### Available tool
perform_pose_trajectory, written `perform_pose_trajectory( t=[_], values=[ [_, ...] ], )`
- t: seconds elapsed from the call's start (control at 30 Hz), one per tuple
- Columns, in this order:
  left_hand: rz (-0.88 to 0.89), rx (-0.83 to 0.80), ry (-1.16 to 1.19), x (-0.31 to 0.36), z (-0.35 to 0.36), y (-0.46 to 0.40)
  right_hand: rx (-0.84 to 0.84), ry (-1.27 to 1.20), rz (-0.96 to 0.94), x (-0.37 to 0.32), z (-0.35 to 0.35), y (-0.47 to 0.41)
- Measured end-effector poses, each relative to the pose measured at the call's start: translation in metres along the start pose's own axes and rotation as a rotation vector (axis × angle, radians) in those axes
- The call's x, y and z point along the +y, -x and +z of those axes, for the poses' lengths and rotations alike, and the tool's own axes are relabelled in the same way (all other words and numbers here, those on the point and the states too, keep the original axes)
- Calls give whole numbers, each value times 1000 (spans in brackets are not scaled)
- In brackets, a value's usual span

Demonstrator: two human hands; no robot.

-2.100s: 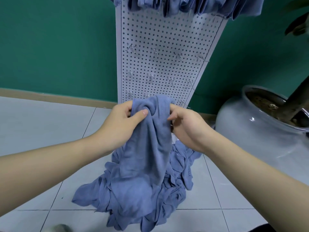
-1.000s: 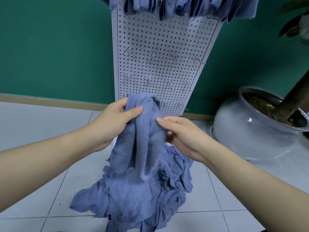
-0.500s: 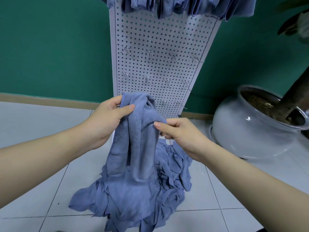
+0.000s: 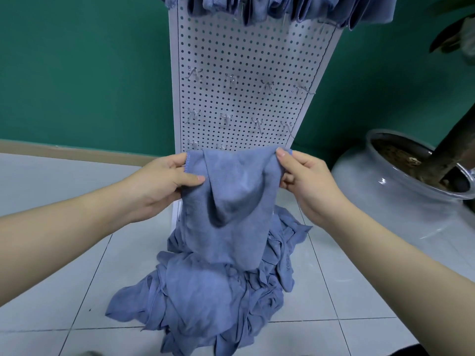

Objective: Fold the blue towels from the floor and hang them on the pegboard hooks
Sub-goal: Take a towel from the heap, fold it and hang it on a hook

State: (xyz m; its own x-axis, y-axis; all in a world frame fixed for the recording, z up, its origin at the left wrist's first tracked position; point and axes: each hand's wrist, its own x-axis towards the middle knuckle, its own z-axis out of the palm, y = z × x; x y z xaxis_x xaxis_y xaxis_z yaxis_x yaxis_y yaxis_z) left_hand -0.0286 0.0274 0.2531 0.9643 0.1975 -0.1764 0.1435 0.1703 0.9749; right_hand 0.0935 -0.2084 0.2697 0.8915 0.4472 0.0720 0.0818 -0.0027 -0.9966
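Standing against the green wall (image 4: 84, 73) at the far side, the white pegboard (image 4: 246, 60) takes up the middle of the scene; blue towels already hung (image 4: 295, 7) crowd its top edge, while the hooks (image 4: 232, 79) in the rows lower down are bare. To the right sits a large grey plant pot (image 4: 390, 191) with a dark trunk rising out of it. On the pale floor tiles (image 4: 64, 253), at the foot of the board, lies the pile of blue towels (image 4: 205, 291), crumpled and unfolded.

Above that pile, one towel (image 4: 231, 206) is held up by its top edge and hangs down until its lower hem meets the heap. It is not flat: a deep pocket of slack sags in the middle between the two grips. The left hand (image 4: 164, 181) pinches the left corner, thumb laid across the front of the cloth and fingers curled behind. The right hand (image 4: 303, 173) pinches the right corner between thumb and curled fingers.

The step in hand looks like opening the towel out by its corners before folding it. The next move likely calls for drawing the hands further apart to take out the sag, then bringing the corners together for a clean fold, lifting the hem clear of the pile so no other towel drags along. A bare hook on the middle rows seems the nearest free place to hang it.
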Motion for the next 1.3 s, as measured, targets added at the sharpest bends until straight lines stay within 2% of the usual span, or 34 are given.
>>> perform_pose_trajectory(
  t=[0.23, 0.43, 0.57, 1.03, 1.2, 1.3],
  values=[
    [5, 235, -39, 0, -16, -11, 102, 88, -50, -9, -30, -13],
    [-8, 230, 61, 6, -22, -13, 215, 145, -11, -13, -48, -21],
    [10, 250, 137, 10, -20, -15, 190, 167, 17, -9, -56, -27],
    [175, 306, 15, 10, -22, -15, 169, 168, 29, -13, -69, -32],
    [289, 420, -53, 14, -28, -18, 75, 219, 143, -10, -73, -31],
    [321, 421, -83, 15, -30, -20, 50, 249, 232, -4, -72, -30]
  ],
)
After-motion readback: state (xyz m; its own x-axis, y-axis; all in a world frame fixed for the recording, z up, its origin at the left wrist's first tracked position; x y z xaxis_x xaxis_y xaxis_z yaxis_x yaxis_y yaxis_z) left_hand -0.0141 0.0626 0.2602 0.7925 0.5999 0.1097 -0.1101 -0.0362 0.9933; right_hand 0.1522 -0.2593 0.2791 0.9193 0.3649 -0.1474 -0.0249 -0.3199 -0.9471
